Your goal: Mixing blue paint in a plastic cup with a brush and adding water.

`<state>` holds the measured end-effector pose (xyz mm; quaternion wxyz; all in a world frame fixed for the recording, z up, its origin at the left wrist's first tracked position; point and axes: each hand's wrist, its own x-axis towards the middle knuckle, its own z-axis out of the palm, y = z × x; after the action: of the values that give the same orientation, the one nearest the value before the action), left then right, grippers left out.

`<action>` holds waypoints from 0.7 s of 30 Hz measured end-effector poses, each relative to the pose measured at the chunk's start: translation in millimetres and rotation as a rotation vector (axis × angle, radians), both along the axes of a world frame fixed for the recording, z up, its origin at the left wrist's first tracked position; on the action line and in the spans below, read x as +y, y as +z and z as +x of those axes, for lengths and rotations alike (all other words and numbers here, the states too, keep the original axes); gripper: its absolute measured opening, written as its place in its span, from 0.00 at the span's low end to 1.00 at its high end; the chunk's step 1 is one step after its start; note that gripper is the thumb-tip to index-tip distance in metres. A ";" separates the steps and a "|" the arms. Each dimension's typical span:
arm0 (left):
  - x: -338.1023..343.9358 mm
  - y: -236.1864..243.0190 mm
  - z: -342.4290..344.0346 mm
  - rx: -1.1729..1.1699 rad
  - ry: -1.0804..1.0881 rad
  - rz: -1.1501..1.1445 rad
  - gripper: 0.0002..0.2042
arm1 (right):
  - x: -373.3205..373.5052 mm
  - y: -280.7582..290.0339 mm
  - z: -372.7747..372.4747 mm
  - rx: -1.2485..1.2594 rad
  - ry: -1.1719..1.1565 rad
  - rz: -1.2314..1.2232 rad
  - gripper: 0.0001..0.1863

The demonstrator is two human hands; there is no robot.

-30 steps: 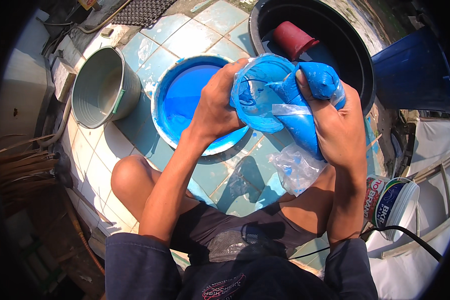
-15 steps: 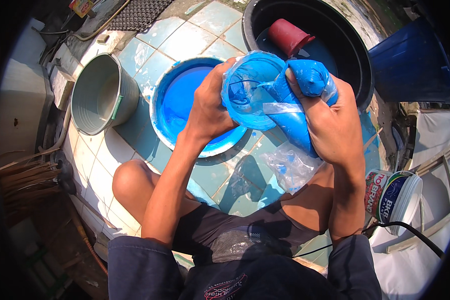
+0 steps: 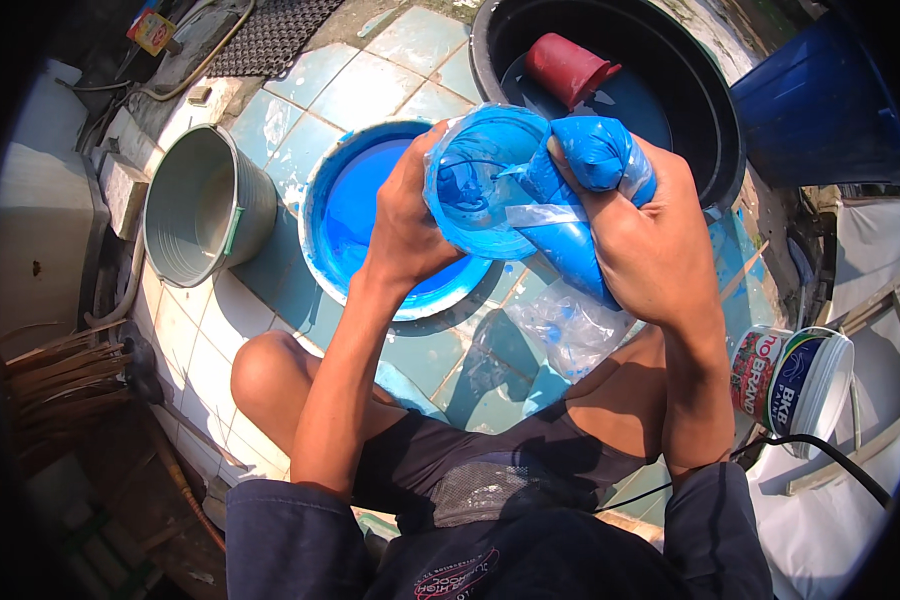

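My left hand (image 3: 400,220) is wrapped round a clear plastic cup (image 3: 482,238), tilted so its mouth faces up toward me. Blue paint coats its inner wall, and a darker blue streak lies within. A plump plastic bag of blue paint (image 3: 568,258) is squeezed in my right hand (image 3: 658,245), its narrow tip reaching over the cup's rim. One pale strip crosses the bag near that tip. Below it is a crumpled clear plastic bag (image 3: 570,330) smeared with blue; whether it joins the filled bag I cannot tell. Behind my left hand stands a round basin (image 3: 315,245) of blue paint.
A grey-green bucket (image 3: 255,205) stands on the left tiles. At the back, a black tub (image 3: 710,130) holds water and a red dipper (image 3: 567,70). To the right are a blue bin (image 3: 820,110) and a white paint pail (image 3: 820,385) lying on its side.
Both hands have shifted slightly left with the cup and the paint-filled bag. My grip on each looks the same, and the view has tilted a little.
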<state>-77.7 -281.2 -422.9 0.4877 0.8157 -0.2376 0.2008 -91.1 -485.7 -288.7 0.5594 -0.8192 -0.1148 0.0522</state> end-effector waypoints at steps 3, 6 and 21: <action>-0.8 0.6 -0.5 0.001 0.009 -0.007 0.44 | -0.1 -0.1 0.5 -0.004 0.013 0.017 0.08; -1.6 1.0 -0.9 0.004 0.019 0.000 0.44 | -0.4 -1.7 0.8 -0.008 0.001 0.025 0.08; 1.6 -3.4 0.4 0.005 0.005 0.021 0.45 | -2.1 -0.1 0.5 0.015 0.010 -0.002 0.09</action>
<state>-77.3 -279.7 -426.4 0.4792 0.8218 -0.2367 0.1975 -90.6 -487.7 -288.8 0.5592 -0.8188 -0.1145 0.0612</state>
